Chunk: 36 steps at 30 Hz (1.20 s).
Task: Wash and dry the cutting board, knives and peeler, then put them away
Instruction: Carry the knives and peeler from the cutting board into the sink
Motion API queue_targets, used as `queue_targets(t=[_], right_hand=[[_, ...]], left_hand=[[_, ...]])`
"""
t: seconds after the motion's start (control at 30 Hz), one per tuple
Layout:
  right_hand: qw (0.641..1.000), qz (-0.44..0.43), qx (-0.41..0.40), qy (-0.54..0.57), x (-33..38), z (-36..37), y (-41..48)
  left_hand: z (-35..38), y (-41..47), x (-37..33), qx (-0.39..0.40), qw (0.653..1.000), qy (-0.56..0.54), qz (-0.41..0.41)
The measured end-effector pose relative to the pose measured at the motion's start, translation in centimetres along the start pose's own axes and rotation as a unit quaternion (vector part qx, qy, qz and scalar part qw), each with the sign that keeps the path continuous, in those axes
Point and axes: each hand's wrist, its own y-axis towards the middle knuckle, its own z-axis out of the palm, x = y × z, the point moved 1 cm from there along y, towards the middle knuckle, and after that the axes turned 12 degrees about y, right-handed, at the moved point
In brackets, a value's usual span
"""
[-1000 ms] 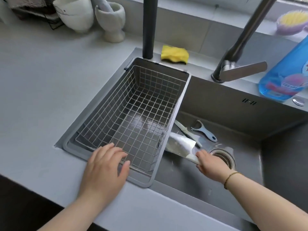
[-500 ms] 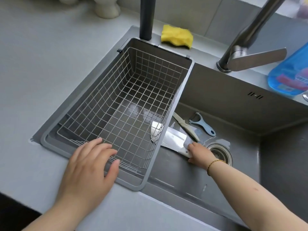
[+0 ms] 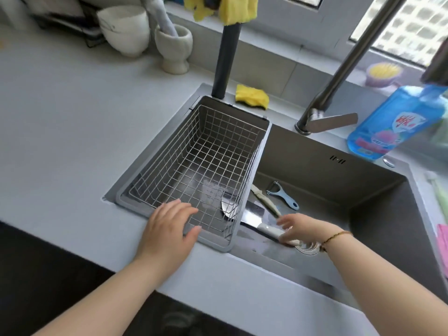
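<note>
L hand [image 3: 167,229] on basket [image 3: 218,132], R hand [image 3: 303,229] – cleaver [image 3: 254,214]

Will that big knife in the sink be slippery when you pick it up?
Probably a bit: the sink floor around the big knife looks wet, and its white handle looks smooth. Its wide steel blade likely makes it stiff and front-heavy.

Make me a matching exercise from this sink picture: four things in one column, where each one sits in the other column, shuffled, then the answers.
Things
1. peeler
2. sponge
3. blue bottle
4. mortar

Places
A. on the ledge right of the faucet
B. on the counter, back left
C. on the sink floor beside the small knife
D. on the ledge behind the wire basket

Pairs: 1-C, 2-D, 3-A, 4-B
</note>
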Motion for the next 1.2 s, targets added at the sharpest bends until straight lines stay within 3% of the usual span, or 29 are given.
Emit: queue_targets(t=[0.1, 0.2, 0.4, 0.53, 0.73, 0.93, 1.1, 1.2], right_hand=[[0.999, -0.009, -0.009, 0.042, 3.5, 0.2, -4.5], [0.998, -0.049, -0.040, 0.016, 8.6, 1.3, -8.5], [0.966, -0.231, -0.104, -0.045, 23.9, 8.1, -14.4], [0.930, -0.348, -0.119, -0.023, 33.2, 15.5, -17.3], [0.861, -0.507, -0.018, -0.038, 46.7, 32.5, -22.6], [0.815, -0.567, 0.027, -0.121, 50.4, 43.4, -24.6], [0.818, -0.541, 0.017, -0.195, 51.7, 46.1, -24.9], [0.822, -0.526, 0.019, -0.216, 52.3, 46.4, -25.1]], left_hand=[[-2.1, -3.1, 1.4, -0.005, 0.999, -0.034, -0.005], [-6.1, -7.6, 4.6, -0.003, 0.998, -0.055, -0.027], [-13.6, -18.4, 14.9, -0.108, 0.984, -0.017, -0.142], [-14.7, -24.8, 21.0, -0.226, 0.954, 0.013, -0.197], [-15.0, -35.3, 29.1, -0.327, 0.878, 0.051, -0.346], [-14.1, -41.4, 32.1, -0.297, 0.826, 0.101, -0.468], [-12.5, -42.4, 33.1, -0.189, 0.820, 0.095, -0.532], [-11.7, -42.5, 33.7, -0.176, 0.823, 0.111, -0.529]])
